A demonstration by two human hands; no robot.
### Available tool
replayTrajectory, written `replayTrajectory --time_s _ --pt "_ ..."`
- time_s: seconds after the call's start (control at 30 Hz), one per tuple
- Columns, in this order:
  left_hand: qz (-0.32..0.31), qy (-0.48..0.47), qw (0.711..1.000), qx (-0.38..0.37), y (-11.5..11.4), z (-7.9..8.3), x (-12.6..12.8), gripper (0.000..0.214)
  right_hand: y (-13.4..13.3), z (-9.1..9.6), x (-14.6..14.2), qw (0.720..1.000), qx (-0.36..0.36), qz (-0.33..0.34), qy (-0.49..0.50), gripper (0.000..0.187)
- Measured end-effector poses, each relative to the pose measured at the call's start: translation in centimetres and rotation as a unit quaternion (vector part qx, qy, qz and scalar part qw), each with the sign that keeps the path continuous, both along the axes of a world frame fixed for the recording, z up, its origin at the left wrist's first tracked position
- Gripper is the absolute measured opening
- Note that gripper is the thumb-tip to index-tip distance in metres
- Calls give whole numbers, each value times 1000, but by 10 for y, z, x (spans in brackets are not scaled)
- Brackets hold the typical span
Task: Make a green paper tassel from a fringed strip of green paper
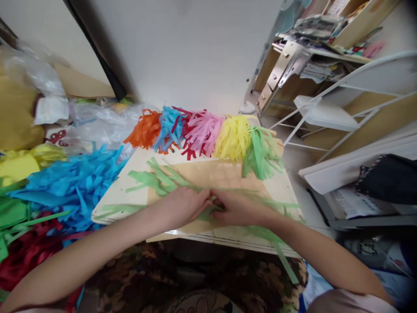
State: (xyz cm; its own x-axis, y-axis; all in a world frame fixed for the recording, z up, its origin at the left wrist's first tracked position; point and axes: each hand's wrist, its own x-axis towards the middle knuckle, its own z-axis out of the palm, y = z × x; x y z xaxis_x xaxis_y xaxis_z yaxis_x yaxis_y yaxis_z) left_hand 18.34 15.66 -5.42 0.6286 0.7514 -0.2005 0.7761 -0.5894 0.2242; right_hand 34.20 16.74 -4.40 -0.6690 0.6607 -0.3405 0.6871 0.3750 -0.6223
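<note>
- Two bare hands meet near the middle of the counter, toward its near edge, with fingertips touching or almost so.
- The left hand has its grip drawn together on the green paper strips; the exact contact is partly hidden by the fingers.
- The right hand has its thumb and fingers curled in, its grip pinched on the same strips just beside the left.
- The strips spread from the left edge of the counter to its right edge, under both hands; one loose end hangs over the near edge, toward the near right corner.
- A brown sheet lies flat beneath them, reaching the near edge.
- Along the far edge, from the far left corner to the far right, stand an orange tassel, a blue tassel, a dark red tassel, a pink tassel, a yellow tassel and a green tassel.
- Beyond the left edge, a blue paper pile is heaped.
</note>
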Motion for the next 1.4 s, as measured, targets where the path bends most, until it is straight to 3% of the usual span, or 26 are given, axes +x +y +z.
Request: replayTrajectory --time_s 0.13,0.23,0.33,0.43,0.6,0.67,0.83,0.93,1.07,1.23,1.4 --pt "34 27 999 25 10 1 -2 42 12 -1 4 997 -76 -6 -22 24" --pt "5 6 1000 12 10 5 -4 43 18 -4 5 994 -104 -16 -34 14" --pt "-29 -36 999 -12 10 6 -4 41 20 -3 4 995 -89 -11 -42 5" --pt "-45 -64 997 -6 11 3 -5 30 18 6 3 998 -27 9 -60 4" --pt "-89 -186 962 182 7 -4 -6 16 9 19 0 997 24 29 -61 16" --pt "-108 -206 949 212 4 -6 -6 16 8 19 -3 998 25 19 -61 20" --pt "-124 -155 978 63 5 -7 -12 17 12 9 -10 995 -26 39 -93 13" --pt "-66 -109 991 -44 7 -6 -17 24 16 8 -7 992 -53 27 -108 14" --pt "18 -131 980 -150 11 -2 -20 32 21 8 4 989 -90 12 -119 18" --pt "79 -135 976 -154 14 1 -16 38 25 3 17 986 -123 30 -104 11" --pt "103 -66 988 -91 12 -1 -10 36 22 1 19 991 -64 19 -114 14"
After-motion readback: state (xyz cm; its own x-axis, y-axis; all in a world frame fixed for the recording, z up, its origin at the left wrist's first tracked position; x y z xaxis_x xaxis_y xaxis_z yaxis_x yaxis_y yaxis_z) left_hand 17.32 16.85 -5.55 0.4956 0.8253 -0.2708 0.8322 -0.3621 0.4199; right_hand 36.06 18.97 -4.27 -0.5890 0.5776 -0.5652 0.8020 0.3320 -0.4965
